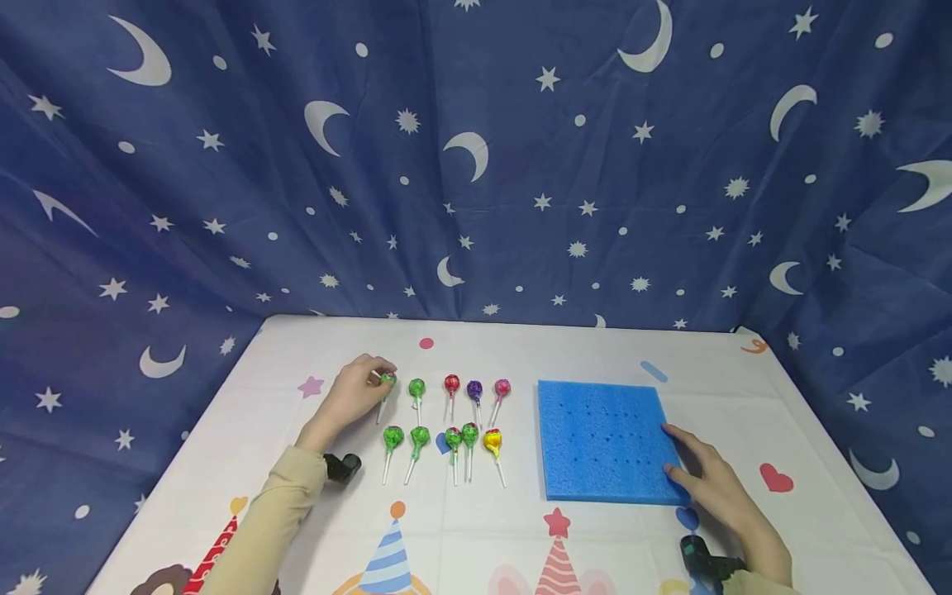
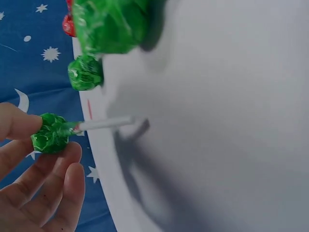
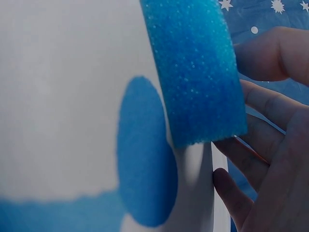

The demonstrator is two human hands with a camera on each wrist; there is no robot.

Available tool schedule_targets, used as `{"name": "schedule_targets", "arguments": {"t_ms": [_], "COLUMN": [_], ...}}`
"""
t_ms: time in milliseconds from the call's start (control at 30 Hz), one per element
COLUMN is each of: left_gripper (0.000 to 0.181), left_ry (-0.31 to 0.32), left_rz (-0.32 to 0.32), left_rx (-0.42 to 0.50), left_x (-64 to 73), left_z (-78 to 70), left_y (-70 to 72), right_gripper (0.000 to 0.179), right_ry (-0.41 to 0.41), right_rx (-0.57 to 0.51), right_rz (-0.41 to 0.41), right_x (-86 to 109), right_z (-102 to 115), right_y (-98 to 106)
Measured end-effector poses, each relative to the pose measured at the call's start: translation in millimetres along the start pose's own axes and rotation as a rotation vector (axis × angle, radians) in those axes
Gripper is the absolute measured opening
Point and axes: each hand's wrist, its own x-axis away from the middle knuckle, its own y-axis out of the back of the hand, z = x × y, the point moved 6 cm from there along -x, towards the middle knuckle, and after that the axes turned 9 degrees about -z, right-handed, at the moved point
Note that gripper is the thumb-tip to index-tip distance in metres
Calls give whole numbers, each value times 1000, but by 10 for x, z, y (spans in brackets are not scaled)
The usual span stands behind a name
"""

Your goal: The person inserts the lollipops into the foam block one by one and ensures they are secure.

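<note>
**Before a navy fabric curtain printed with white stars and moons [image 1: 513, 227], at a white, party-printed tabletop [image 1: 461, 529]: pinching on one side, steadying on the other**

Pierced with rows of small dark holes, a blue, flat, rectangular foam slab [image 1: 611, 444], laid holes upward, seemingly to keep the whole top in sight and reach.

Resting against the slab's right edge with the right hand [image 1: 710, 475], fingers loose and parted, not clenched; probably meant to check any sliding of such light material.

Pinching, well left of the slab, with the left hand [image 1: 353, 395], a round, green-wrapped lollipop on a white stick [image 1: 387, 379]: thumb on one side of the wrapper, fingertips on the other. Gripped by the head, apparently to leave the stick free and clear of the palm. Impossible to tell contact from near-contact at the stick tip.

Lying left of the slab, in two loose rows: level with its far part, a shiny green lollipop [image 1: 416, 387], a red one [image 1: 451, 383], a purple one [image 1: 474, 391] and a pink one [image 1: 502, 387]; level with its nearer part, four more green ones [image 1: 393, 438] and, closest to the slab, a yellow one [image 1: 492, 441]. Turned sticks toward the near side, heads away, likely for tidy, separate picking.
</note>
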Motion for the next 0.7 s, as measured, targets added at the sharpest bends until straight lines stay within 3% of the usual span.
{"name": "schedule_targets", "arguments": {"t_ms": [433,700], "left_gripper": [26,26], "left_ry": [-16,-39], "left_rz": [-7,-47], "left_rx": [81,102], "left_x": [58,69], "left_z": [-215,-342], "left_y": [52,54], "right_gripper": [68,68], "right_ry": [9,7], "right_rx": [9,7], "right_rz": [-3,-3], "right_x": [-2,-5], "right_z": [-4,-5], "right_y": [2,7]}}
